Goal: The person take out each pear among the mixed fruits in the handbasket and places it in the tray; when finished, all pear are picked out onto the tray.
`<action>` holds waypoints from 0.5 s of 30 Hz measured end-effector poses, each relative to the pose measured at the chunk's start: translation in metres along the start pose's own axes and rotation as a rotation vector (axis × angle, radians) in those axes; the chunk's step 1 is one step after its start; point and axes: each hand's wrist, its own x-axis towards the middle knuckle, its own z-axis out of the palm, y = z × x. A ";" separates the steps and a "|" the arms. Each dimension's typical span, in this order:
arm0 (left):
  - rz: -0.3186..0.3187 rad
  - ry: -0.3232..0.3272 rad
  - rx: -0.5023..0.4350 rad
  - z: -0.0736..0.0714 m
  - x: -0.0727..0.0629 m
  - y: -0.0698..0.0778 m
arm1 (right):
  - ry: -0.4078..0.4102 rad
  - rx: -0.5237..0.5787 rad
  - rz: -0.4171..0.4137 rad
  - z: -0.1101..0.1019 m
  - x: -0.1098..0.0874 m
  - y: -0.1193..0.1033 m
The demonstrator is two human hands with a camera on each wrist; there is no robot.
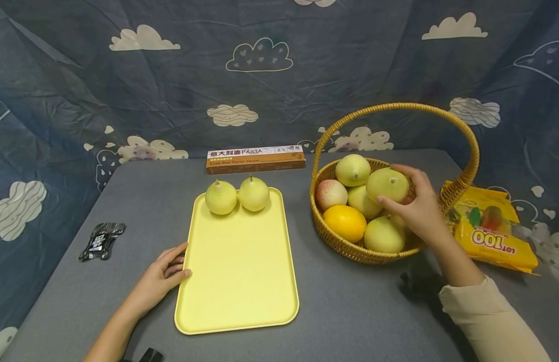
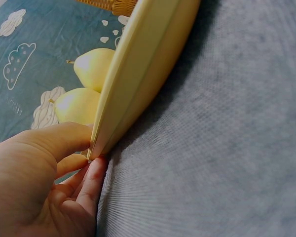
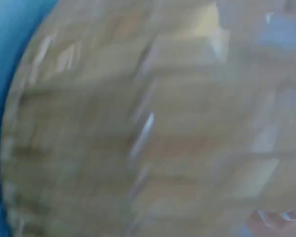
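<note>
My left hand pinches the left edge of a yellow tray; in the left wrist view the thumb lies on the rim and the fingers curl below it. Two pale green pears, a left one and a right one, stand at the tray's far end, stems up. Over the right side of a wicker basket, my right hand grips another pear between thumb and fingers. More pears, a peach and a yellow-orange fruit lie in the basket. The right wrist view is blurred by wickerwork.
The basket's tall handle arches above the fruit. Right of the basket lies a yellow packet. A pasta box sits along the back, and a small black wrapped package lies at the left. A cloud-print cloth hangs behind.
</note>
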 end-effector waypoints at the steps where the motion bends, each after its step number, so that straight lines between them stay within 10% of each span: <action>1: 0.000 0.001 0.001 0.000 0.000 0.000 | -0.014 0.054 -0.021 0.003 -0.002 -0.007; 15: 0.018 -0.002 0.000 0.000 0.000 0.000 | -0.331 0.426 -0.167 0.078 -0.007 -0.101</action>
